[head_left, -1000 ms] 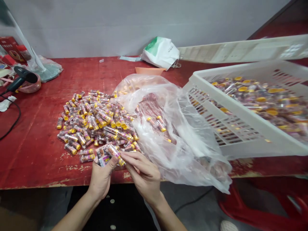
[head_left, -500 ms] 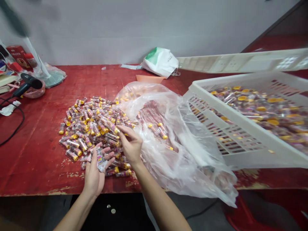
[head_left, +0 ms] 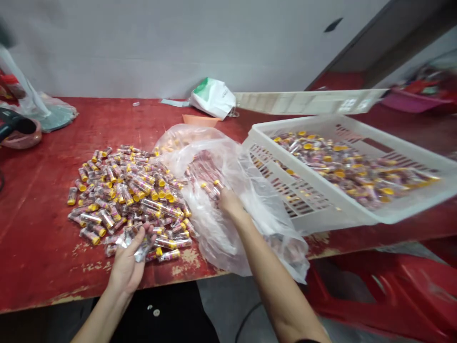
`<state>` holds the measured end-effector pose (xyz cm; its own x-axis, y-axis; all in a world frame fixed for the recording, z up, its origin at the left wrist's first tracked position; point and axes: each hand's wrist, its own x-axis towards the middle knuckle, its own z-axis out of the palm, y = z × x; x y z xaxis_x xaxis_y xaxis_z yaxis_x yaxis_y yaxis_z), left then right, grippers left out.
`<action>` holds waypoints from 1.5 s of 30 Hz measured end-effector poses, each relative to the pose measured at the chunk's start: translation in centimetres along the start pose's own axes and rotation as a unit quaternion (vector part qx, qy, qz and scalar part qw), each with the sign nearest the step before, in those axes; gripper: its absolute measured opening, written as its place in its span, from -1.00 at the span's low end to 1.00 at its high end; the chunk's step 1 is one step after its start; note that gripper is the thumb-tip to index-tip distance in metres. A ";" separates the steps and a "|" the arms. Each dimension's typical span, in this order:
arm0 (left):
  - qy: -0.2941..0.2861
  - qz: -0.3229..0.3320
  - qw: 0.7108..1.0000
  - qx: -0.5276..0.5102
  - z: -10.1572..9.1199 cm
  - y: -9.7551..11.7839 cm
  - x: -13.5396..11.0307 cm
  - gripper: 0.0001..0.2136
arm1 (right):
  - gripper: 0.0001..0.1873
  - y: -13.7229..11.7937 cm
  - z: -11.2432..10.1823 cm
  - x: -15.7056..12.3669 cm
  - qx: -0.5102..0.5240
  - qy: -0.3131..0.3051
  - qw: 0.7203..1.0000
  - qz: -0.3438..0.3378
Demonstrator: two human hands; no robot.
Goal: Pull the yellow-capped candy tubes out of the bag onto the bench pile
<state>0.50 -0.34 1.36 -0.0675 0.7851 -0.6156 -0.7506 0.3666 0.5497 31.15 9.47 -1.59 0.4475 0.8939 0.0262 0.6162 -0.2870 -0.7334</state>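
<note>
The left hand [head_left: 130,261] pinches a few thin, glossy slips [head_left: 141,252] between thumb and fingers, its palm partly turned up. The right hand [head_left: 231,202] reaches over the clear plastic bag [head_left: 221,243], with its fingertips beside two yellow-capped tubes [head_left: 213,189] at the bag's opening; whether it grips one of them or only touches it, I cannot tell. Just beyond the left hand, and well to the left of the right one, a heap of similar small tubes [head_left: 132,186] spreads over the red table [head_left: 39,214]. To the right of the right hand, a white crate [head_left: 341,215] holds many more. The tubes look light and fairly stiff, with smooth clear walls that may slip or roll under a loose finger; a pinch round the middle, or at the yellow cap, should hold one securely without hard squeezing. The slips seem flimsy and easily creased, so they are best held flat by an edge under light thumb pressure. The bag, loose and crumpled under the right forearm, looks soft enough to shift or cling if dragged.
</note>
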 end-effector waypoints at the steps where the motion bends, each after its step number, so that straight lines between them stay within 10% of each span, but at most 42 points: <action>1: 0.001 -0.004 1.000 -0.012 0.3 -0.3 -0.1 -0.83 | -0.96 0.2 0.0 -0.2 0.003 -0.003 1.000 0.003; 7: 0.016 -0.042 0.996 -0.078 1.6 -1.4 -0.2 -0.81 | -0.81 -3.4 2.4 -9.6 0.104 -0.077 0.989 -0.074; 9: 0.000 -0.054 0.995 -0.084 1.8 -1.7 -0.2 -0.84 | -0.75 -5.8 4.0 -13.6 0.200 -0.192 0.952 -0.127; 12: -0.035 -0.039 0.995 -0.079 1.8 -2.0 -0.6 -0.85 | -0.84 -8.5 6.0 -17.1 0.314 -0.194 0.913 -0.174; 19: -0.009 0.124 0.991 -0.046 1.3 -1.9 -1.3 -0.69 | -0.83 -9.5 5.8 -16.8 0.295 -0.108 0.932 -0.182; 31: -0.023 0.141 0.990 0.000 0.7 -3.0 -1.2 -0.64 | -0.87 -9.6 6.7 -17.5 0.298 -0.009 0.933 -0.201; 45: -0.005 0.116 0.993 0.000 1.1 -3.0 -2.0 -0.59 | -0.83 -9.5 7.0 -18.2 0.355 -0.079 0.922 -0.134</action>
<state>3.62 -2.48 1.50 -0.2332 0.8532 -0.4665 -0.7159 0.1741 0.6762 12.60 -1.61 0.15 0.2058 0.9553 0.2123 0.0851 0.1987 -0.9764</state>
